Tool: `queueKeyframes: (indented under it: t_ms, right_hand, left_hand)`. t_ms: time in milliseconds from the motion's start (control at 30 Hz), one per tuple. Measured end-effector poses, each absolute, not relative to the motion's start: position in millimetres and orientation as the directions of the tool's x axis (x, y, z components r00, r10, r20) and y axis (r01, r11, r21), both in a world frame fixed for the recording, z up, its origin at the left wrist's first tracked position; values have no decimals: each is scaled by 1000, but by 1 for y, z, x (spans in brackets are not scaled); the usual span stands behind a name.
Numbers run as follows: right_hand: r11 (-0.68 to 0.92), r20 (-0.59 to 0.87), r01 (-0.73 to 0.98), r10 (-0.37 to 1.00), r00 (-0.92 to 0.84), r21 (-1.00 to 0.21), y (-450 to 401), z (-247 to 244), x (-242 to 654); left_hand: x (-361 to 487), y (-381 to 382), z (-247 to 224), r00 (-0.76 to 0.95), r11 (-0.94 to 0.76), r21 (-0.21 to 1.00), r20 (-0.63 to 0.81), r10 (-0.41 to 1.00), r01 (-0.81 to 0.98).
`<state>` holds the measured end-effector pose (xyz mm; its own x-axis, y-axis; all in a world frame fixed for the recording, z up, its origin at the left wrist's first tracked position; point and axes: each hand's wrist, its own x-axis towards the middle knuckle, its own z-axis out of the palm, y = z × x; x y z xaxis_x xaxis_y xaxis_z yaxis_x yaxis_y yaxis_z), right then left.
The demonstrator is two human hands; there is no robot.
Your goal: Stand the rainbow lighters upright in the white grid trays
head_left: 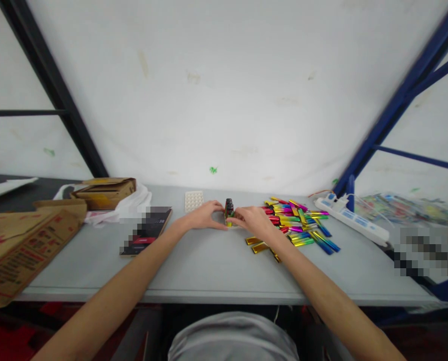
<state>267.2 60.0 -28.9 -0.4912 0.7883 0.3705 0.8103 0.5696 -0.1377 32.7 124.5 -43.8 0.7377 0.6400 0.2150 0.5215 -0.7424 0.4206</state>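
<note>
In the middle of the table stands a small row of pieces [229, 206] with dark, shiny tops and yellow-green at the near end; their exact kind is too small to make out. My left hand [204, 216] curves round the row's left side, thumb at the near end and fingers toward the far end. From the right, my right hand [254, 219] presses bent fingertips against the same row. Beside and partly behind my right hand lies a loose heap of shiny metallic strips [299, 220] in red, gold, green, blue and purple.
A pale bumpy tray [194, 200] lies behind my left hand. Leftward are a dark flat box [152, 228], a white plastic bag [133, 203], a small cardboard box [109, 194] and a larger carton [24, 245]. A white power strip [355, 220] borders the right side.
</note>
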Motion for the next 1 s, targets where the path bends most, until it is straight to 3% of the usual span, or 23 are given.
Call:
queueKeyframes:
  t_ms: [300, 533, 767, 1000]
  right_hand:
    - [396, 511, 895, 823, -247, -205, 100, -29, 348]
    - [480, 302, 842, 864, -404, -246, 111, -41, 392]
    - [615, 229, 718, 789, -571, -328, 102, -26, 375]
    - [511, 279, 785, 857, -433, -350, 100, -30, 378]
  left_hand:
    - [37, 117, -42, 703, -724, 389, 225, 675, 570]
    - [42, 113, -44, 668, -692, 389, 220, 711, 609]
    - [44, 111, -41, 655, -684, 390, 228, 720, 616]
    - [38, 118, -41, 693, -710, 384, 212, 690, 590]
